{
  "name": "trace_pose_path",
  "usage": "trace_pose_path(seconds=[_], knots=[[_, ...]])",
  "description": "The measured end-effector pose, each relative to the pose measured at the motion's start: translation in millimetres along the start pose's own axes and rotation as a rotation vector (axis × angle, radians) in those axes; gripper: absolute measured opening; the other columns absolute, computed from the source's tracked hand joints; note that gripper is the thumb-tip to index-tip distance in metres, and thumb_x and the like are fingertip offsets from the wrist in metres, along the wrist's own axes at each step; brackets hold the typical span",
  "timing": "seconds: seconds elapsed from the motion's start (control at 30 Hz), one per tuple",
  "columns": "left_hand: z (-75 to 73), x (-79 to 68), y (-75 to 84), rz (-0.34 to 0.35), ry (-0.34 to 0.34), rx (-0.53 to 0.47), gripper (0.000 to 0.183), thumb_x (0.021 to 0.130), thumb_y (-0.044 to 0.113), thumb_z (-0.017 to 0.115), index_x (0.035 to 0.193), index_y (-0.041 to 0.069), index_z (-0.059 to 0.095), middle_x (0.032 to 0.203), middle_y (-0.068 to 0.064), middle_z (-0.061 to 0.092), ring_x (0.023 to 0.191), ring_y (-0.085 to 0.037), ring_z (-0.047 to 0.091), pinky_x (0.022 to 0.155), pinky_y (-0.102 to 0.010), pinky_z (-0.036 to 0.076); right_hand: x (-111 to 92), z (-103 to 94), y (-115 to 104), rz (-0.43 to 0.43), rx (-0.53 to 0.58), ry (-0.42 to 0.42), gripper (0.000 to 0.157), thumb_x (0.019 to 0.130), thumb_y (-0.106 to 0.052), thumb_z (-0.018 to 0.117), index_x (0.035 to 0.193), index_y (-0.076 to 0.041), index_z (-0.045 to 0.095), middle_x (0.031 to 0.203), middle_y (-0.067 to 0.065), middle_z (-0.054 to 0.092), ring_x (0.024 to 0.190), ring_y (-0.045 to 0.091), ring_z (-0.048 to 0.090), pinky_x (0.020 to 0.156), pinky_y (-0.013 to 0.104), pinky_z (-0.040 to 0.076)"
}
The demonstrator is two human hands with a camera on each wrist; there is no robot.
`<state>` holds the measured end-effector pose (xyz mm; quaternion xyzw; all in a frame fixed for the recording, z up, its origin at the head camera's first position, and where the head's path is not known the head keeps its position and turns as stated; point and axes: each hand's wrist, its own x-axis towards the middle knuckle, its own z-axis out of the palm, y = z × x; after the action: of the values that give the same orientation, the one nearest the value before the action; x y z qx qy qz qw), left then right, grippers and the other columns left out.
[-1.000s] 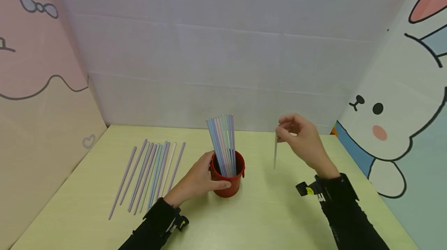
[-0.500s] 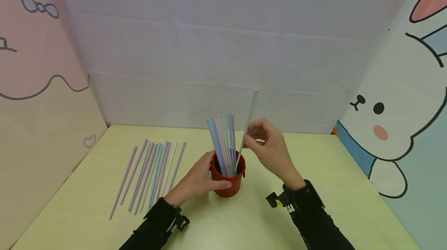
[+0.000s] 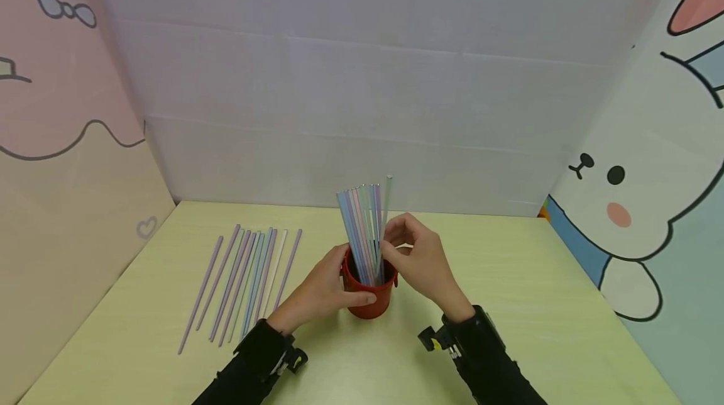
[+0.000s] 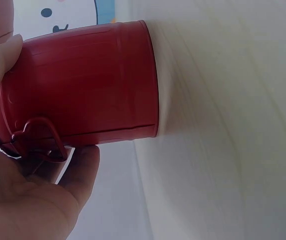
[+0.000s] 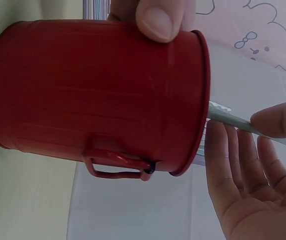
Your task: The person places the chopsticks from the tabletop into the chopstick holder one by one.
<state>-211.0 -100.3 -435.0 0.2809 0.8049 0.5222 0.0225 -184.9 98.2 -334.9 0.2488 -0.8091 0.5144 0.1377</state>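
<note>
A small red bucket with side loops stands upright on the table, holding a bundle of pastel straws in blue, pink, green and purple. My left hand grips the bucket from its left, thumb across the front; the left wrist view shows fingers on both sides of the red wall. Over the right side of the rim, my right hand pinches a pale green straw between thumb and fingers. In the right wrist view this straw has its lower end inside the bucket, hidden by the wall.
Several purple, blue and white straws lie side by side on the left of the pale yellow table. A white back wall and printed side panels enclose the table.
My right hand has moved left to the bucket with the green straw, swung it tip-up and lowered it in beside the others. My left hand has kept its grip on the bucket.
</note>
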Motion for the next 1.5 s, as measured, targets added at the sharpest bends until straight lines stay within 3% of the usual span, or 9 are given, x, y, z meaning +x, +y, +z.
trace_pose_path(seconds=[0.1, 0.23, 0.4, 0.47, 0.67, 0.97, 1.1, 1.33, 1.5], knots=[[-0.5, -1.2, 2.8, 0.012, 0.004, 0.000, 0.085, 0.073, 0.041, 0.082, 0.142, 0.026, 0.034, 0.132, 0.007, 0.044, 0.115, -0.011, 0.047, 0.092, -0.037, 0.047, -1, 3.5, 3, 0.007, -0.007, -0.005, 0.017, 0.085, 0.005, 0.063, 0.100, 0.003, 0.056, 0.087, 0.012, 0.061, 0.078, 0.026, 0.062, 0.067, 0.035, 0.057], [-4.7, -5.6, 24.6, 0.009, -0.006, -0.018, 0.084, 0.075, 0.027, 0.082, 0.143, 0.016, 0.034, 0.134, -0.003, 0.044, 0.117, -0.019, 0.048, 0.094, -0.041, 0.046, -3, 6.6, 6, 0.011, -0.016, -0.025, 0.016, 0.085, 0.006, 0.063, 0.099, 0.002, 0.056, 0.085, 0.011, 0.060, 0.075, 0.026, 0.061, 0.065, 0.034, 0.057], [-8.8, -9.0, 42.1, -0.008, -0.014, -0.024, 0.084, 0.077, 0.019, 0.081, 0.144, 0.010, 0.032, 0.136, -0.009, 0.043, 0.119, -0.024, 0.047, 0.095, -0.041, 0.045, -3, 12.9, 34, 0.007, -0.039, -0.040, 0.018, 0.085, 0.002, 0.066, 0.100, -0.005, 0.057, 0.085, 0.007, 0.061, 0.073, 0.021, 0.060, 0.062, 0.032, 0.057], [-8.9, -9.1, 41.9, -0.013, -0.012, -0.020, 0.083, 0.077, 0.020, 0.081, 0.144, 0.011, 0.032, 0.136, -0.009, 0.043, 0.119, -0.024, 0.047, 0.095, -0.041, 0.045, -2, 15.1, 46, 0.008, -0.050, -0.043, 0.020, 0.085, 0.000, 0.067, 0.099, -0.009, 0.057, 0.085, 0.003, 0.061, 0.073, 0.017, 0.060, 0.063, 0.032, 0.057], [-7.8, -9.3, 39.3, -0.013, -0.002, -0.016, 0.083, 0.076, 0.021, 0.082, 0.143, 0.010, 0.033, 0.135, -0.009, 0.043, 0.119, -0.024, 0.047, 0.094, -0.041, 0.045, -3, 15.5, 48, 0.008, -0.080, -0.054, 0.022, 0.084, -0.001, 0.068, 0.099, -0.011, 0.056, 0.085, 0.000, 0.060, 0.073, 0.014, 0.060, 0.063, 0.028, 0.056], [-1.0, -0.9, 5.5, -0.005, 0.000, 0.004, 0.086, 0.074, 0.040, 0.082, 0.142, 0.026, 0.032, 0.131, 0.007, 0.044, 0.114, -0.011, 0.048, 0.093, -0.037, 0.046, -2, 11.3, 44, -0.010, -0.088, -0.021, 0.021, 0.085, -0.002, 0.066, 0.101, -0.012, 0.056, 0.087, 0.000, 0.061, 0.076, 0.014, 0.060, 0.065, 0.032, 0.057], [-0.3, 0.4, 0.1, -0.002, 0.002, 0.008, 0.086, 0.072, 0.045, 0.082, 0.141, 0.029, 0.033, 0.131, 0.009, 0.044, 0.114, -0.010, 0.048, 0.093, -0.037, 0.046, -3, 4.9, 42, -0.046, -0.086, -0.007, 0.022, 0.086, -0.004, 0.067, 0.103, -0.011, 0.055, 0.090, 0.001, 0.061, 0.080, 0.014, 0.061, 0.068, 0.032, 0.057], [-0.3, -0.7, 2.1, -0.025, 0.002, 0.006, 0.087, 0.071, 0.045, 0.082, 0.141, 0.028, 0.034, 0.130, 0.009, 0.044, 0.114, -0.010, 0.047, 0.094, -0.037, 0.046, -8, -6.5, 48, -0.083, -0.121, -0.047, 0.040, 0.084, -0.010, 0.072, 0.118, -0.008, 0.051, 0.112, 0.002, 0.055, 0.100, 0.027, 0.057, 0.082, 0.045, 0.053], [-6.0, -3.1, 3.6, -0.051, -0.013, 0.027, 0.091, 0.069, 0.045, 0.084, 0.142, 0.031, 0.032, 0.132, 0.011, 0.043, 0.117, -0.010, 0.045, 0.095, -0.037, 0.045, -14, -12.8, 54, -0.050, -0.129, -0.087, 0.056, 0.084, -0.016, 0.074, 0.130, -0.014, 0.043, 0.124, -0.002, 0.049, 0.110, 0.024, 0.051, 0.091, 0.045, 0.049]])
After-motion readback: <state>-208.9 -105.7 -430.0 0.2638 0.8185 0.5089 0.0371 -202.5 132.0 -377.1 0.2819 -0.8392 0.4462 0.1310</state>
